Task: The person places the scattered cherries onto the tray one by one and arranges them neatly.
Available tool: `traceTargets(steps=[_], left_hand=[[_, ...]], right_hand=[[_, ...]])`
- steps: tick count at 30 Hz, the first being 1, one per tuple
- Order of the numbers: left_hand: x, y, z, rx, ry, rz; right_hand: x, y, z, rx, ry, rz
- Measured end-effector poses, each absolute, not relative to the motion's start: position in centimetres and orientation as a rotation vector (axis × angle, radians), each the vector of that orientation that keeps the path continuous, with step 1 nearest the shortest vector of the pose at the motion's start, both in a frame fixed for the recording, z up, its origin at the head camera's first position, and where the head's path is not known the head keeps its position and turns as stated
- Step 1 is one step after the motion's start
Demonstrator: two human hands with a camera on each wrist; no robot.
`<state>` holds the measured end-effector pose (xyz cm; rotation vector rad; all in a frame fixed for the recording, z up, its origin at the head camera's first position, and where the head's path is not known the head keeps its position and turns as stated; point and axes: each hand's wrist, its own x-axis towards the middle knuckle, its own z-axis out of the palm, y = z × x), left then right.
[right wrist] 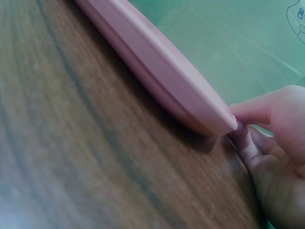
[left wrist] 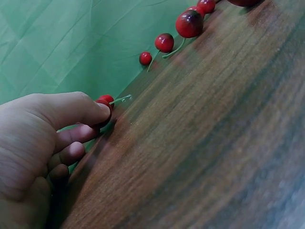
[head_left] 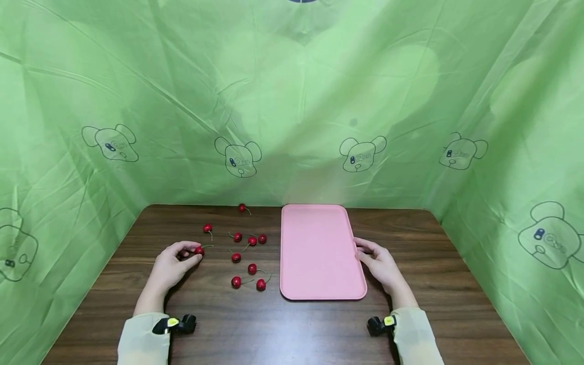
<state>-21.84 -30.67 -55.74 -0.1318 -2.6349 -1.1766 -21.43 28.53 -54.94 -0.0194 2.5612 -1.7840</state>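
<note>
While the left hand [head_left: 172, 263] rests on the dark wooden tabletop [head_left: 283, 329], its thumb and fingertips [left wrist: 102, 110] are closed together around a small red cherry [head_left: 199, 250], pinching it where it lies on the wood. From the left wrist view, the cherry [left wrist: 106, 99] peeks out just past the thumb tip, with its thin green stem pointing away from the hand. This cherry sits at the left edge of a loose scatter of other cherries [head_left: 248, 253], all lying on the wood between the left hand and a pink tray [head_left: 317, 251]. One cherry [head_left: 242, 207] lies apart from the rest, near the far edge of the tabletop by the green cloth [head_left: 292, 101] that walls in the space on three sides.

On the other side, the right hand [head_left: 378, 263] sits beside the tray's right long edge, roughly at its middle. Its fingers are curled onto the rim: the right wrist view shows a fingertip [right wrist: 248, 112] on top of the tray's edge [right wrist: 190, 95] and other fingers tucked below it, so this grip is clamped on the tray. That view also shows a shadowed gap under the rim by the fingers. The tray lies flat in the head view, its long side running away from the person, just right of the cherries. Pale sleeves cover both forearms.
</note>
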Motion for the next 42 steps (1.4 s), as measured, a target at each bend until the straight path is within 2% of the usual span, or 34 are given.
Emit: traceTargets(steps=[11,21,42], left_hand=[[-21.8,-30.4,-55.7,-0.09,-2.602,-1.231],[-21.9,-29.4,-53.9,-0.122,-2.566,-1.306],[-25.3,-21.2,-50.1,-0.305,-2.529,-1.325]], right_hand=[[-21.6,28.5,-54.9,-0.038,2.573,-1.775],[-21.3,27.9,-55.0,-0.038,2.532,-1.82],[-21.3,28.5,-54.7,-0.017,2.545,-1.78]])
